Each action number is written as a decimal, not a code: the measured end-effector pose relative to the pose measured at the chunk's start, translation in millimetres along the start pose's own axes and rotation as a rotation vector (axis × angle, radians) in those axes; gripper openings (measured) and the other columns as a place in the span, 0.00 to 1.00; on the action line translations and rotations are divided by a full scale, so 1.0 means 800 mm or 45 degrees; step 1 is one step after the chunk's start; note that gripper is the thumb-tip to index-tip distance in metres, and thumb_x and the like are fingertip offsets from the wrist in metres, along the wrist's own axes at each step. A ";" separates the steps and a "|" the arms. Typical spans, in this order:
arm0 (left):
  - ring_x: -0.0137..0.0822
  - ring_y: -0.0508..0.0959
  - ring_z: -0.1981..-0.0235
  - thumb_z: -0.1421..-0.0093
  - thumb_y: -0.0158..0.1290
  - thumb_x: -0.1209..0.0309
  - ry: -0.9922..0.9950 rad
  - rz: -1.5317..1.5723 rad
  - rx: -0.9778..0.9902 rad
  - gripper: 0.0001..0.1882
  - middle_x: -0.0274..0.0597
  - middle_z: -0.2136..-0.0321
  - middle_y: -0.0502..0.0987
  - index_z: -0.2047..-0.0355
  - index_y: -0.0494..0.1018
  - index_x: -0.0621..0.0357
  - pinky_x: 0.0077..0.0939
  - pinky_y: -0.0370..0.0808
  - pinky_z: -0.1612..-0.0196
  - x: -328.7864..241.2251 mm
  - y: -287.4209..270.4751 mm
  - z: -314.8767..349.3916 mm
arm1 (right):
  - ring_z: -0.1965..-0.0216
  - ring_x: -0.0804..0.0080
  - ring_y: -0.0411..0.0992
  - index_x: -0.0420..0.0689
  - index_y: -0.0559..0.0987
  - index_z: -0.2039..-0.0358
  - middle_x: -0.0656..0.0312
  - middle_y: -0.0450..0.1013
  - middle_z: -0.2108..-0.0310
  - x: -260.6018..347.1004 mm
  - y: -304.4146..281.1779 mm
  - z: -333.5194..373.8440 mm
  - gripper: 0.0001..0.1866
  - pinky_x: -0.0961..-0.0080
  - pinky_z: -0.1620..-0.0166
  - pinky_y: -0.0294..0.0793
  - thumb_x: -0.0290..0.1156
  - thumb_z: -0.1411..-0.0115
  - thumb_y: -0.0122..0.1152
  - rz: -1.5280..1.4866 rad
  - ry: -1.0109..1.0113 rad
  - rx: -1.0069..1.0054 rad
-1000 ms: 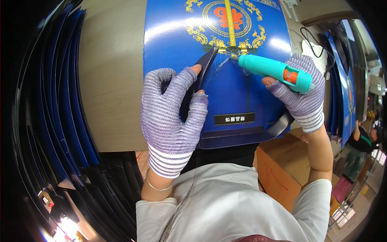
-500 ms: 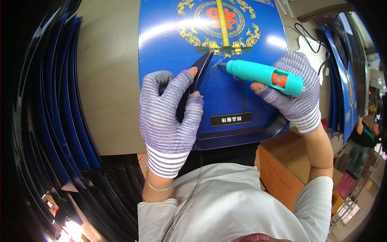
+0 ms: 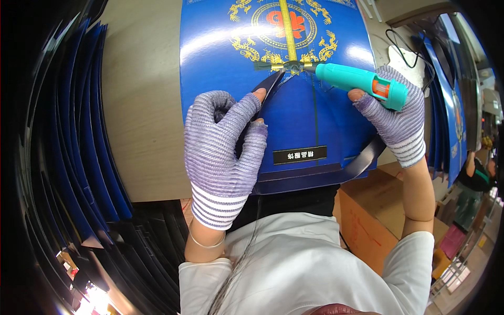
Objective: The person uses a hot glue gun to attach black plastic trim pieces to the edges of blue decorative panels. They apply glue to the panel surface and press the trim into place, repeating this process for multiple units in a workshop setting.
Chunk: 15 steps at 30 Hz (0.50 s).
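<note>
A glossy blue bag or box (image 3: 215, 73) with gold dragons and a red emblem lies flat before me. Across its middle sits a small dark bow (image 3: 294, 66) at the end of a gold band. My left hand (image 3: 218, 147), in a striped fingerless glove, pinches a dark ribbon (image 3: 269, 84) whose tip reaches just below the bow. My right hand (image 3: 401, 115), gloved alike, is closed round a teal glue gun (image 3: 357, 81). Its dark nozzle points left, close to the bow's right end. A thin shiny strand runs beside the ribbon.
Many folded blue panels (image 3: 94, 131) stand stacked along the left. More blue pieces (image 3: 454, 110) are at the right, near a black cable (image 3: 428, 68). A dark ribbon loop (image 3: 362, 163) curves off the near edge. Below right is a cardboard box (image 3: 362, 220). Another person (image 3: 472, 173) is at the far right.
The glue gun has moved right and slightly up, with its nozzle now by the bow. My left hand and the pinched ribbon have shifted slightly right.
</note>
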<state>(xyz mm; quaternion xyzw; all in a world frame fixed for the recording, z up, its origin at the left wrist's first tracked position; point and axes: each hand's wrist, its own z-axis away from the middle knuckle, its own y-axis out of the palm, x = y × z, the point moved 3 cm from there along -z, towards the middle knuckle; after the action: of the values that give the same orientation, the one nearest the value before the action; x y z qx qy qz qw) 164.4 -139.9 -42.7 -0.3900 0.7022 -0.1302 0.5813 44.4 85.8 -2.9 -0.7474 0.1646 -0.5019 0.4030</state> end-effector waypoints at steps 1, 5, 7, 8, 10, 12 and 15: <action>0.37 0.70 0.69 0.52 0.64 0.75 0.029 -0.024 -0.011 0.21 0.42 0.69 0.70 0.55 0.83 0.52 0.32 0.71 0.63 0.000 0.001 0.000 | 0.77 0.74 0.73 0.41 0.82 0.72 0.63 0.74 0.78 0.000 0.000 0.001 0.22 0.78 0.72 0.73 0.47 0.53 0.79 0.006 -0.023 0.000; 0.37 0.69 0.70 0.52 0.64 0.75 0.106 -0.053 -0.023 0.20 0.41 0.70 0.71 0.56 0.83 0.52 0.32 0.70 0.63 -0.002 0.003 -0.003 | 0.77 0.74 0.73 0.41 0.82 0.72 0.63 0.74 0.79 0.000 0.003 0.001 0.22 0.77 0.72 0.73 0.47 0.53 0.79 -0.003 -0.027 -0.011; 0.37 0.69 0.70 0.52 0.64 0.75 0.102 -0.041 -0.029 0.20 0.41 0.70 0.71 0.56 0.83 0.52 0.32 0.70 0.63 -0.002 0.004 -0.004 | 0.77 0.74 0.73 0.40 0.82 0.73 0.63 0.74 0.79 0.000 0.003 0.002 0.22 0.77 0.72 0.73 0.47 0.53 0.79 0.008 -0.017 -0.012; 0.38 0.70 0.69 0.52 0.64 0.75 0.097 -0.042 -0.026 0.20 0.42 0.70 0.71 0.56 0.83 0.52 0.33 0.70 0.63 -0.003 0.005 -0.005 | 0.77 0.74 0.73 0.40 0.81 0.73 0.63 0.74 0.79 0.000 0.003 0.002 0.23 0.77 0.72 0.73 0.47 0.53 0.79 0.011 -0.026 -0.013; 0.38 0.70 0.69 0.52 0.64 0.75 0.081 -0.050 -0.021 0.20 0.42 0.70 0.71 0.56 0.83 0.52 0.33 0.70 0.63 -0.004 0.005 -0.005 | 0.77 0.73 0.73 0.40 0.81 0.73 0.62 0.74 0.79 0.001 0.005 0.002 0.23 0.77 0.72 0.73 0.47 0.53 0.79 0.013 -0.047 -0.011; 0.39 0.70 0.68 0.52 0.64 0.75 0.064 -0.056 -0.016 0.19 0.42 0.70 0.71 0.57 0.83 0.53 0.34 0.70 0.62 -0.005 0.008 -0.005 | 0.75 0.77 0.71 0.40 0.81 0.69 0.65 0.73 0.77 0.000 0.003 0.002 0.18 0.79 0.70 0.71 0.42 0.49 0.77 0.070 -0.047 0.061; 0.41 0.70 0.67 0.51 0.63 0.75 0.074 -0.084 -0.045 0.17 0.43 0.70 0.71 0.58 0.83 0.53 0.36 0.69 0.61 -0.008 0.013 -0.007 | 0.75 0.79 0.70 0.41 0.81 0.67 0.67 0.73 0.76 0.004 0.001 0.003 0.16 0.80 0.68 0.69 0.39 0.47 0.76 0.074 -0.070 0.078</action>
<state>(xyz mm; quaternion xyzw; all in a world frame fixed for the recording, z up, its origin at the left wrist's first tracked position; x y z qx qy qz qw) 155.7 -130.3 -43.3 -0.4192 0.7077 -0.1483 0.5490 48.4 84.4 -2.3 -0.7430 0.1596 -0.4742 0.4445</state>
